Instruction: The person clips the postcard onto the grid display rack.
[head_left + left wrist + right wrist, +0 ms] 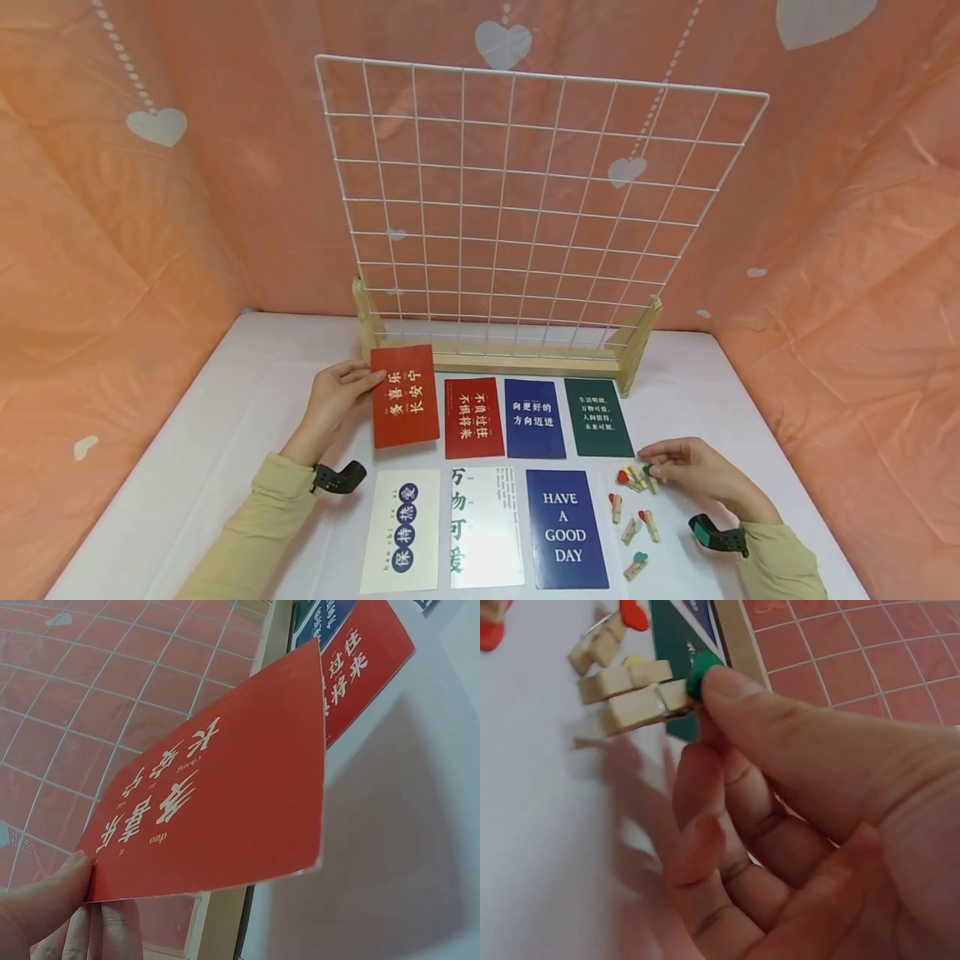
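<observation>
My left hand [339,398] pinches the left edge of a red card with white characters [404,397], lifted and tilted above the white table [225,433]; in the left wrist view the thumb [45,900] lies on the red card [217,810]. My right hand [678,463] pinches a small wooden clothespin with a green heart [649,476] by its heart end, just off the table beside the other pegs. In the right wrist view the thumb [780,712] covers that clothespin's [641,705] green tip. A white wire grid panel [525,208] stands upright in a wooden base [510,358] behind the cards.
Flat on the table lie a red card [473,417], a blue card [533,418], a dark green card [597,417], two white cards [401,530] and a blue "HAVE A GOOD DAY" card [566,528]. Several heart clothespins [633,517] lie at the right. Orange cloth walls [112,208] surround the table.
</observation>
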### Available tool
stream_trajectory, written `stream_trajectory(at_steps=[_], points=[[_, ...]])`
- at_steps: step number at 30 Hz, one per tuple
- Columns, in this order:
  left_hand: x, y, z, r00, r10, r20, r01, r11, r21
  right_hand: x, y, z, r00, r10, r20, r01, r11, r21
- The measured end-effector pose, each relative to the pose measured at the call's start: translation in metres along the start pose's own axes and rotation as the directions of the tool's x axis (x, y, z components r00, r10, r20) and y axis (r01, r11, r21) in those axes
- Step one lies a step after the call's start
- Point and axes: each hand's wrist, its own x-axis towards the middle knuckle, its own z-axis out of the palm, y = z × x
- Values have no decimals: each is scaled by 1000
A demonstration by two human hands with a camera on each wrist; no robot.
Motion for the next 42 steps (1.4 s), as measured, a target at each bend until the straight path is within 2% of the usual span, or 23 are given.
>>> stream_trajectory(at_steps=[10, 18, 23, 28, 35, 42], points=[[-1, 6, 2, 1000, -25, -3, 25, 1000, 2, 2, -13, -3, 998, 31, -49, -32, 999, -19], [-3, 9, 3, 1000, -11, 2, 11, 1000, -6, 5, -22, -4, 993, 6, -116, -8, 1000, -19], [-3, 10, 4, 1000, -9, 6, 9, 999, -35, 8, -28, -4, 992, -46, -121, 42, 998, -41], [-4, 10, 6, 1000, -12, 6, 12, 999, -49, 13, -34, -3, 988, -45, -145, 40, 999, -36], [-5, 10, 4, 1000, -12, 0, 12, 998, -56, 19, -41, 0, 990, -64, -123, 59, 997, -39], [-5, 9, 3, 1000, -15, 2, 15, 998, -53, 27, -46, 2, 985, -149, -90, 148, 989, -16]])
